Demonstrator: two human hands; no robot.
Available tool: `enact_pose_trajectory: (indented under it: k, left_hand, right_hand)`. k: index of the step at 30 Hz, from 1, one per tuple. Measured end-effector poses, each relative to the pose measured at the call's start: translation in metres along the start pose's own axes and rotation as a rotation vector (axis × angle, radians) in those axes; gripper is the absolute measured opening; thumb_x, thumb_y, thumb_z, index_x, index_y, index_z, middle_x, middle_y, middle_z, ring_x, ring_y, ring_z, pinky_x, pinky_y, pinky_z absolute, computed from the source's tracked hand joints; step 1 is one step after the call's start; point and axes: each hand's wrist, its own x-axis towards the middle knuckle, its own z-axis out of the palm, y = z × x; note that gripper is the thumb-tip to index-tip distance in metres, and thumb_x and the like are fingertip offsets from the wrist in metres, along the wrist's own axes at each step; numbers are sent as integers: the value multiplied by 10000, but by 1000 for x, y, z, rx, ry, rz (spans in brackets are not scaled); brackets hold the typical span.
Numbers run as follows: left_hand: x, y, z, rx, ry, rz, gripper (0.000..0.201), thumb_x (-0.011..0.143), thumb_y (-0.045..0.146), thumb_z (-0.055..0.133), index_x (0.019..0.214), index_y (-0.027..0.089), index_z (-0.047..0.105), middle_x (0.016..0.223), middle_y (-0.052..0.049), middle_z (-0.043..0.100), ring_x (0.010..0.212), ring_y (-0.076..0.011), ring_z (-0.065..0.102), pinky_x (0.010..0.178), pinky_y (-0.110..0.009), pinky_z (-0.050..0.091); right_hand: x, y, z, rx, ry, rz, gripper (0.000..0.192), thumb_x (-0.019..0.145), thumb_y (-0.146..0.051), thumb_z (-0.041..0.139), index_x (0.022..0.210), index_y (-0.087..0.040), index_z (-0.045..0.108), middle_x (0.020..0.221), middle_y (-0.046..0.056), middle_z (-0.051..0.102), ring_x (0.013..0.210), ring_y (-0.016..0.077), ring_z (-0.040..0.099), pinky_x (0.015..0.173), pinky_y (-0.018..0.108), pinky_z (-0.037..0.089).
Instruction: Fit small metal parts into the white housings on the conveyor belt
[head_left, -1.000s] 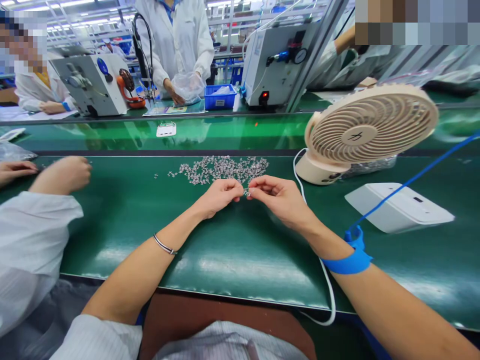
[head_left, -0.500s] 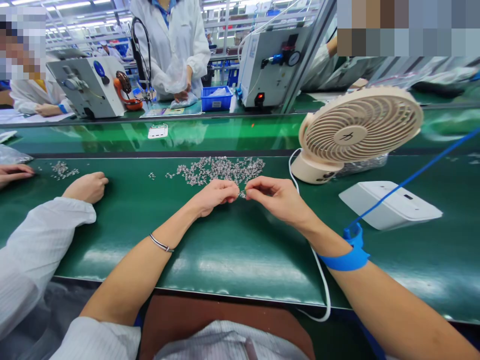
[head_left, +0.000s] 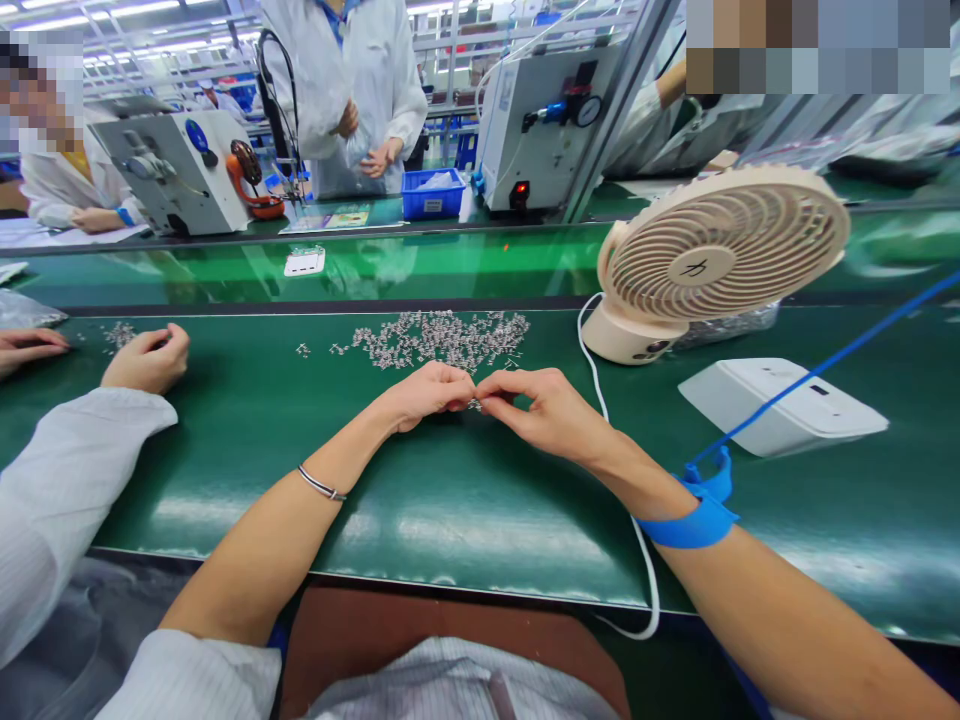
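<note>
A loose pile of small silvery metal parts (head_left: 442,338) lies on the green work surface (head_left: 450,520), just beyond my hands. My left hand (head_left: 433,392) is closed, its thumb and forefinger pinched at the right end. My right hand (head_left: 547,405) meets it there with thumb and forefinger pressed together. Tiny silvery bits (head_left: 475,404) show at the fingertips between the two hands, too small to name. A blue wrist strap (head_left: 694,518) with a cord circles my right wrist, and a thin bracelet (head_left: 321,484) is on my left.
A beige fan (head_left: 720,265) with a white cable (head_left: 646,560) stands to the right, beside a white box-shaped device (head_left: 784,405). At left a co-worker's hand (head_left: 150,358) is over a smaller heap of parts. Across the belt are a blue bin (head_left: 433,194) and a standing person (head_left: 345,100).
My right hand has moved slightly left and down, up against my left fingertips. The co-worker's hand at left shifted left. The person opposite has lifted a clear bag off the bench.
</note>
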Motion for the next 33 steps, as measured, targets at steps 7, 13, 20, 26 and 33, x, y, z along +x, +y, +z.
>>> enact_pose_trajectory:
  k: [7,13,20,26,33]
  left_hand:
    - [-2,2,-1,129,3,-23,208,610,260,550,458,151,458,458,42,385,471,-56,274,464,-214,171]
    - [4,-5,4,155,301,-13,178,669,250,513,523,156,475,516,25,463,518,-77,390,504,-212,278]
    - [11,-15,-3,246,521,71,118,729,220,455,690,155,545,635,-7,576,583,-98,479,579,-225,365]
    - [6,-17,5,529,478,228,141,738,188,469,615,174,536,589,8,529,588,-116,463,639,-248,370]
    - [0,-17,17,794,494,241,253,798,265,482,1003,172,596,1111,-94,576,997,-231,488,926,-362,319]
  right_hand:
    - [-1,-12,-1,-74,1,-72,211,795,-204,429,765,-214,638,686,0,623,590,150,535,637,253,388]
    - [0,3,0,-98,240,21,165,786,-229,445,729,-193,595,634,1,574,556,142,501,568,245,375]
    - [2,41,-5,-176,478,281,149,736,-258,493,769,-177,613,608,10,566,496,146,480,536,261,392]
    - [1,46,-3,-113,500,342,257,757,-312,431,856,-169,621,654,37,611,515,173,537,521,276,416]
    - [3,41,-10,-318,407,529,182,783,-284,434,727,-190,579,551,45,562,555,243,548,593,346,391]
